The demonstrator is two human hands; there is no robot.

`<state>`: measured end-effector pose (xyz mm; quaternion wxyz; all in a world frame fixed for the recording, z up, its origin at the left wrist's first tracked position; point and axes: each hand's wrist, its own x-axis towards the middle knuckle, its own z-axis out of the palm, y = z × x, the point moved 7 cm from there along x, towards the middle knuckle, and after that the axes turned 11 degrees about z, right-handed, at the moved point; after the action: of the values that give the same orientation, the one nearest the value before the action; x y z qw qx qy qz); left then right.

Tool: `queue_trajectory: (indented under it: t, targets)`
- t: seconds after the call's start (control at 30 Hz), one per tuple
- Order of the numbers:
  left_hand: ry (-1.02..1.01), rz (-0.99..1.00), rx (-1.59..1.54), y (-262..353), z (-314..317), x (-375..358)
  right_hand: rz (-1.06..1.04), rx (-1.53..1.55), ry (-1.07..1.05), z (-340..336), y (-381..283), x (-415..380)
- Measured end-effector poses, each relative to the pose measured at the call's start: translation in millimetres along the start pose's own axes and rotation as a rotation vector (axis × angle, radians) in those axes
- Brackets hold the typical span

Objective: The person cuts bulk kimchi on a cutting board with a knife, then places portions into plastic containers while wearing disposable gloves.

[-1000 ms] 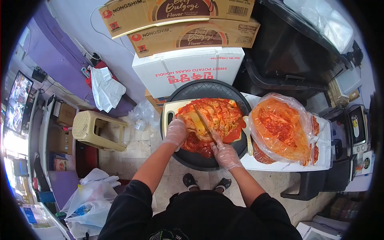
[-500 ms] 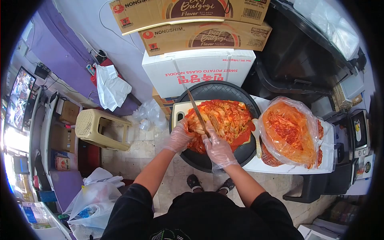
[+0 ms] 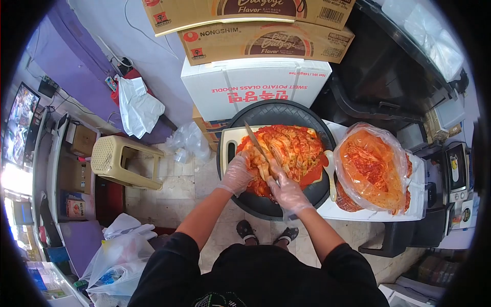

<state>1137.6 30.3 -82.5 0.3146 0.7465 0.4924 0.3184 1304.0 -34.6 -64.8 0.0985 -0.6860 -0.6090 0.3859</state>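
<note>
My right hand, in a clear plastic glove, is closed round the handle of a knife. The blade points up and left across red-coated kimchi. The kimchi lies on a cream cutting board with a slot at its left end. Beneath the board is a round black tray. My left hand, also gloved, has its fingers pressed round the left edge of the kimchi, left of the blade. Red sauce covers the board's right part.
An open plastic bag of kimchi sits right of the tray on a white table, with a pale spoon between. Behind stands a white noodle box under brown cartons. A beige stool is at left.
The knife's tip is lower and a little further right in the view. Both hands appear slightly right and lower, while the whole view has shifted a little.
</note>
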Motion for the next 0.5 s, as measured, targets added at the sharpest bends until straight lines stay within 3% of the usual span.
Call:
queue_trajectory:
  t: [0.17, 0.3, 0.4, 0.43, 0.5]
  targets:
    - [0.026, -0.058, 0.029, -12.2, 4.0, -5.2, -0.154, 0.054, 0.068, 19.0, 45.5, -43.7]
    - [-0.070, -0.172, 0.086, -12.2, 3.9, -7.3, 0.006, -0.080, -0.044, 19.4, 35.5, -24.0]
    - [0.054, -0.004, -0.125, -42.7, 18.1, -5.9, 0.018, -0.109, -0.040, 14.5, 24.6, -25.8]
    - [0.035, -0.066, -0.066, -13.7, 3.0, -4.6, 0.009, -0.066, -0.020, 13.8, 34.8, -35.8]
    - [0.076, -0.007, -0.132, -30.9, 16.5, -3.7, -0.011, -0.037, -0.045, 16.5, 61.4, -59.5]
